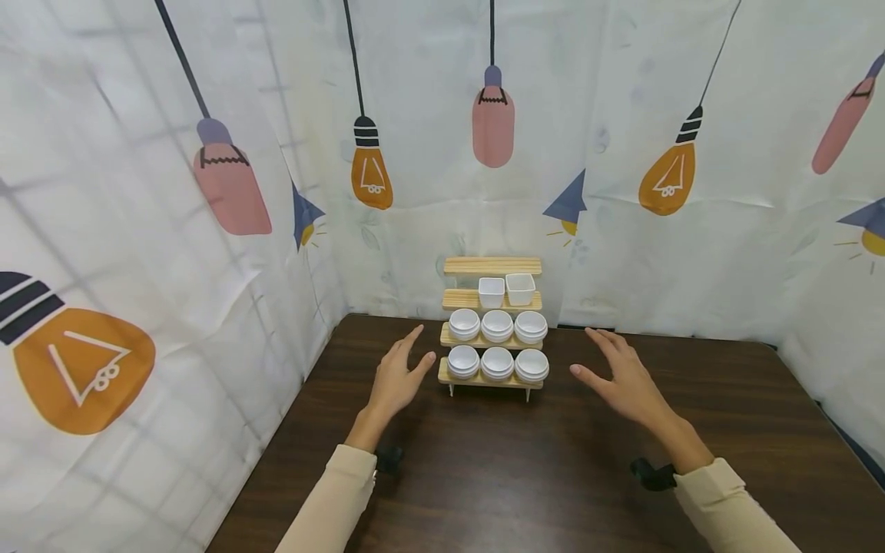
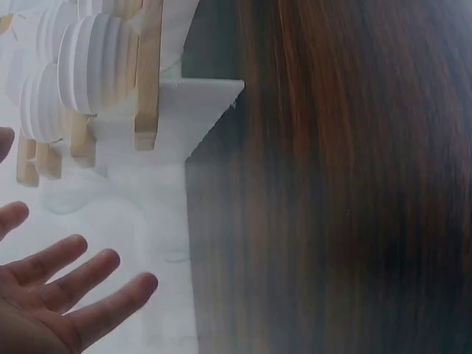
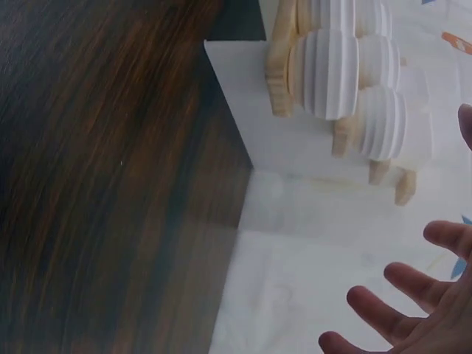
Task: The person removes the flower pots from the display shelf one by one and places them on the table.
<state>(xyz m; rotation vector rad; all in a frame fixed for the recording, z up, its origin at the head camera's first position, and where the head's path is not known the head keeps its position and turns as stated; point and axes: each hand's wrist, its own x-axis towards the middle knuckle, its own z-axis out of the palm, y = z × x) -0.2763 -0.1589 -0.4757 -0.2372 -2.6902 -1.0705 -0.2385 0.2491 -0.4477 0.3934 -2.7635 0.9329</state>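
Observation:
A small tiered rack with wooden shelves [image 1: 492, 266] stands at the back of the dark table. Its two lower tiers carry stacks of round white bowls [image 1: 497, 362], and two square white bowls [image 1: 492, 292] sit on the tier above; the top shelf is bare. My left hand [image 1: 396, 380] hovers to the left of the rack, fingers spread, touching nothing. To the right of it, my right hand [image 1: 625, 384] is held in the air with fingers apart and nothing in it. Both wrist views show the spread fingers away from the rack's white side panel [image 2: 199, 110].
The dark wood-grain table [image 1: 498, 476] stretches in front of the rack and to both sides. White cloth [image 1: 429, 169] printed with hanging lamps closes off the back and sides. A dark strap [image 1: 653, 475] is on the right wrist.

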